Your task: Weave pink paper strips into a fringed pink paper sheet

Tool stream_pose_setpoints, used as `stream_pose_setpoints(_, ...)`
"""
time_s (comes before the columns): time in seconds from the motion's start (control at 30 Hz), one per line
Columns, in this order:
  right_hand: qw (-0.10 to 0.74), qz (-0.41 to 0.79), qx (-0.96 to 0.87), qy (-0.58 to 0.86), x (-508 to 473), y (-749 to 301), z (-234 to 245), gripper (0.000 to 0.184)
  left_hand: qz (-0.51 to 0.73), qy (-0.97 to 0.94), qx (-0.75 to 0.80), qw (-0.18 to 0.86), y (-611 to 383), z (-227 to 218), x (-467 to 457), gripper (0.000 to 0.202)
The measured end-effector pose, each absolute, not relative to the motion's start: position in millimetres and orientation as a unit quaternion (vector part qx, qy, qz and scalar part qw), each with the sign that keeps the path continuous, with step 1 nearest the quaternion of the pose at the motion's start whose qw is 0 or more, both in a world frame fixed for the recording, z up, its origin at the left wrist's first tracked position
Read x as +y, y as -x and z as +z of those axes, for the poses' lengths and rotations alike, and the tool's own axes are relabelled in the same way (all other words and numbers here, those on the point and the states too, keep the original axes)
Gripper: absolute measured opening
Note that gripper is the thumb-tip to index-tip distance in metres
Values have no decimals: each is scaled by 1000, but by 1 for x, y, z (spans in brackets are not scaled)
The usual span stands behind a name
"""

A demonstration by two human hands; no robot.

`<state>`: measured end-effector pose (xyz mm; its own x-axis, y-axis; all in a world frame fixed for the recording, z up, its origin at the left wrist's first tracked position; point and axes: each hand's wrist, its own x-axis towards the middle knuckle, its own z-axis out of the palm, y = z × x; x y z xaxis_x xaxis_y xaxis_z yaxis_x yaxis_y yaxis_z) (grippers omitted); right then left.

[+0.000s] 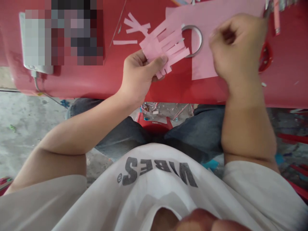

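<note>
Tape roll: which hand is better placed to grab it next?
Probably right. The right hand is beside the tape roll on the pink sheet and shows nothing in its grip, though blurred. The left hand is shut on the pink strips.

Head camera, looking steeply down, close range.

The left hand (138, 75), toward 12 o'clock in the view, pinches a bunch of pink paper strips (166, 48) above the red table (96, 77). At 3 o'clock from the bunch lies a tape ring (195, 40) on a pink sheet (209, 22). The right hand (237, 48), blurred and curled, hovers at 2 o'clock. Loose strips (134, 27) lie at 10 o'clock from the bunch.
</note>
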<state>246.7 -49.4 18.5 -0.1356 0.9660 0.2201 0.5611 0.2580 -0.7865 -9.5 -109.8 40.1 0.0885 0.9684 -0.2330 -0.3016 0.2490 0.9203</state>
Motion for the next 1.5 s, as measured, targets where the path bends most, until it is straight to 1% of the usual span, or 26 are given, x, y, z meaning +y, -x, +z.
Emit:
stream_pose_setpoints(0.03, 318, 191, -737, 565, -44, -250, 14, 14, 496, -359, 464, 640, 10, 39, -108, 12)
stream_pose_setpoints(0.07, 256, 152, -768, 567, -40, -249, 9, 13, 500, -353, 466, 639, 10, 37, -107, 11)
stream_pose_setpoints(0.1, 207, 121, -781, 577, -37, -245, 4, 16, 506, -347, 463, 640, 10, 35, -104, 9)
stream_pose_setpoints(0.13, 193, 112, -779, 586, -36, -238, -2, 19, 513, -342, 457, 641, 11, 33, -102, 8)
stream_pose_setpoints(0.17, 194, 103, -776, 592, -34, -231, -7, 23, 522, -339, 449, 641, 12, 31, -99, 7)
stream_pose_setpoints(0.2, 194, 98, -777, 591, -33, -223, -12, 23, 535, -336, 438, 640, 14, 29, -95, 8)
stream_pose_setpoints(0.27, 226, 95, -778, 578, -29, -213, -19, 11, 556, -311, 422, 645, 18, 26, -88, 10)
stream_pose_setpoints(0.3, 240, 102, -776, 574, -28, -209, -21, 8, 560, -292, 419, 652, 21, 25, -84, 8)
stream_pose_setpoints(0.37, 259, 135, -762, 578, -28, -205, -19, 13, 555, -253, 419, 672, 24, 26, -79, 6)
stream_pose_setpoints(0.43, 284, 191, -739, 580, -36, -201, -11, 10, 547, -219, 411, 696, 26, 28, -77, 8)
stream_pose_setpoints(0.47, 324, 219, -724, 569, -43, -198, -6, 10, 544, -208, 398, 709, 27, 30, -76, 9)
stream_pose_setpoints(0.53, 385, 272, -704, 531, -61, -192, 6, 22, 540, -188, 366, 734, 27, 36, -77, 13)
stream_pose_setpoints(0.57, 395, 291, -699, 520, -71, -189, 11, 23, 535, -185, 349, 746, 28, 40, -78, 16)
stream_pose_setpoints(0.67, 362, 317, -737, 476, -97, -184, 25, 17, 520, -225, 321, 759, 29, 51, -80, 22)
stream_pose_setpoints(0.8, 344, 333, -760, 440, -109, -183, 36, 17, 489, -331, 357, 724, 30, 61, -83, 14)
stream_pose_setpoints(0.9, 331, 344, -783, 398, -109, -183, 39, 30, 459, -362, 398, 708, 31, 60, -84, 10)
stream_pose_setpoints(0.97, 300, 314, -824, 363, -109, -183, 40, 35, 444, -370, 412, 704, 32, 58, -83, 7)
stream_pose_setpoints(1.1, 235, 244, -884, 321, -109, -182, 38, 38, 425, -366, 415, 717, 32, 54, -82, 9)
stream_pose_setpoints(1.33, 197, 199, -904, 322, -109, -180, 36, 28, 428, -343, 405, 731, 30, 53, -84, 7)
stream_pose_setpoints(1.5, 224, 187, -900, 325, -109, -180, 30, 22, 438, -365, 422, 705, 28, 51, -85, 7)
